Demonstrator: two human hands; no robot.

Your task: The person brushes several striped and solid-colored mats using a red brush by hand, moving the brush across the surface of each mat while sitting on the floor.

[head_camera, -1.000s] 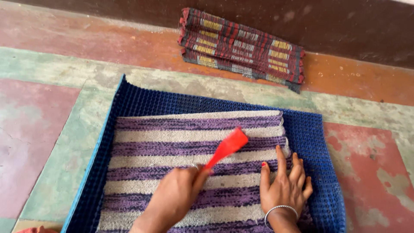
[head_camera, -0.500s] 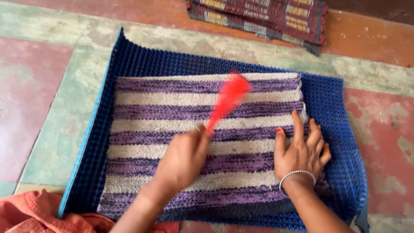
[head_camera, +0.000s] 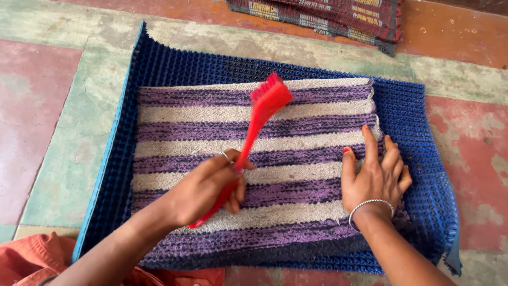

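The folded red-and-black woven mat (head_camera: 338,18) beyond the blue mat (head_camera: 413,111) is cut off by the top edge. The orange cloth (head_camera: 32,259) at the blue mat's near left corner runs off the bottom edge. The left hand (head_camera: 203,190) hides the red brush (head_camera: 262,111) handle's middle. The right hand (head_camera: 375,177) covers part of the striped rug (head_camera: 296,159).

One head-worn view, steeply downward and close over the striped rug (head_camera: 254,159) on the floor (head_camera: 53,106).
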